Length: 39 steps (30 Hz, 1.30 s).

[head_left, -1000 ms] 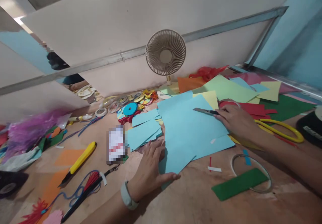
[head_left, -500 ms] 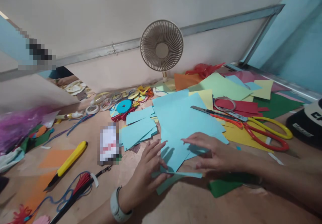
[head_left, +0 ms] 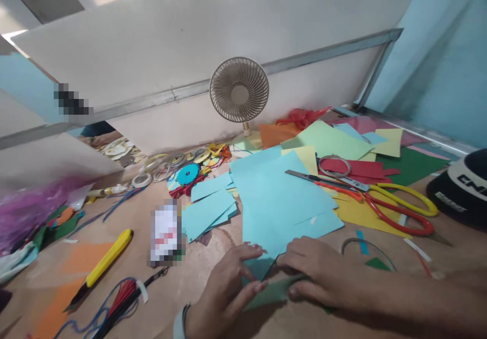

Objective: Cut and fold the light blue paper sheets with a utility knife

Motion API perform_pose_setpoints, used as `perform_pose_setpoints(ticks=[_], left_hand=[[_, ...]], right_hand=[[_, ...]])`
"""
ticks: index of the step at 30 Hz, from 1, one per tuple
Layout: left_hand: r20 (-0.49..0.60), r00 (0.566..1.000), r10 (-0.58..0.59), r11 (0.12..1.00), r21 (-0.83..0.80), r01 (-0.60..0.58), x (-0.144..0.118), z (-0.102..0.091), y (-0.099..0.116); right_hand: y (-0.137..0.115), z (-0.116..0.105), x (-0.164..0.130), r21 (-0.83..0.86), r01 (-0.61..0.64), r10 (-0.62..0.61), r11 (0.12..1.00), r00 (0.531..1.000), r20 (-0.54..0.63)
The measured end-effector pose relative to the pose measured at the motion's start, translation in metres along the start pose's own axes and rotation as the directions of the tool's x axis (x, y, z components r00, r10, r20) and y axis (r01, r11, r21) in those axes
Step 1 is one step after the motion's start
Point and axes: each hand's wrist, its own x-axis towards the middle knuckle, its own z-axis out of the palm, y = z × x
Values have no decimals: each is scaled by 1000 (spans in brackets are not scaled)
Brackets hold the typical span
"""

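Near the table's front, my left hand (head_left: pixel 232 278) has its thumb on the left end of a blue-green paper strip (head_left: pixel 274 292), with its other fingers curled above. Facing it, my right hand (head_left: pixel 323 270) grips the strip's right end between thumb and bent fingers. The strip is slightly tilted, and its ends are partly hidden by my fingers. Just beyond my hands lie large light-blue paper sheets (head_left: pixel 270 192), overlapping one another. On top of them rests the blade of a cutter knife (head_left: pixel 304 176), beside scissors (head_left: pixel 403 217) with red and yellow handles.
A fan (head_left: pixel 239 93) stands at the back by the white panel. Smaller blue paper pieces (head_left: pixel 211 212) lie left of the sheets. A yellow cutter (head_left: pixel 108 260) and cords (head_left: pixel 124 293) are at left. Coloured papers (head_left: pixel 331 141) and a black cap (head_left: pixel 462 192) occupy the right.
Both hands have come lower and closer to me with the paper strip. My right hand has gone from spread fingers to gripping the strip. The view has tilted up slightly.
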Motion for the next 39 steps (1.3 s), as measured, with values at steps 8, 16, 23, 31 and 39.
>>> perform_pose_setpoints(ticks=[8, 16, 23, 31, 39], left_hand=[[46, 980, -193, 937, 306, 171, -3, 4, -8], [131, 977, -169, 791, 609, 55, -2, 21, -12], [129, 973, -191, 806, 586, 81, -6, 26, -6], [-2, 973, -231, 891, 400, 212, -4, 22, -8], [-74, 979, -191, 929, 307, 205, -5, 15, -19]], right_hand=[[57, -73, 7, 221, -262, 314, 940, 916, -249], [114, -111, -2, 284, -360, 457, 889, 642, -615], [80, -48, 34, 565, -150, 368, 812, 882, -294], [57, -18, 72, 765, -103, 315, 636, 939, -136], [25, -13, 56, 740, -54, 187, 671, 977, -98]])
